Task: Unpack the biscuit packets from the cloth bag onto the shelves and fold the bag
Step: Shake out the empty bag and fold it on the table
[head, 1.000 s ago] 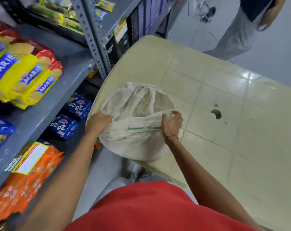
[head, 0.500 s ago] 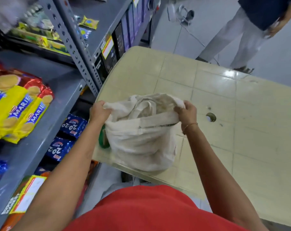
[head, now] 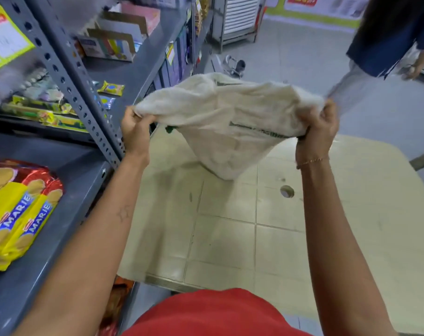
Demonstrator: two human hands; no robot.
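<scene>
A shop aisle fills the head view: a pale floor runs back to a wall with posters, and in the middle stands a cream table (head: 327, 238) with a tile-like pattern and a round hole (head: 287, 191) in its top. Above the table's far part hangs the cloth bag (head: 230, 122), off-white, stretched sideways and sagging to a point that comes down close to the tabletop; whether it touches the top cannot be told. The left hand (head: 134, 128) grips the bag's left corner, fingers curled tight round bunched cloth. The right hand (head: 318, 127) grips the right corner in the same way, fist closed on the fabric, a thin bracelet (head: 312, 161) on its wrist. Both hands are raised above the table and held well apart, so the upper edge between them is drawn taut. A line of green print runs along the bag near the right hand. Left of the table stands a grey metal shelf rack (head: 84, 98). On its shelf just left of the table's near corner lie yellow Marie packets (head: 21, 214), stacked side by side. On the shelf above, further from the table, lie smaller yellow packets (head: 110, 88) and card boxes (head: 114, 44). Beyond the table's far right corner stands another person (head: 380, 54), only partly in view. A red shirt (head: 206, 314) fills the bottom edge.
</scene>
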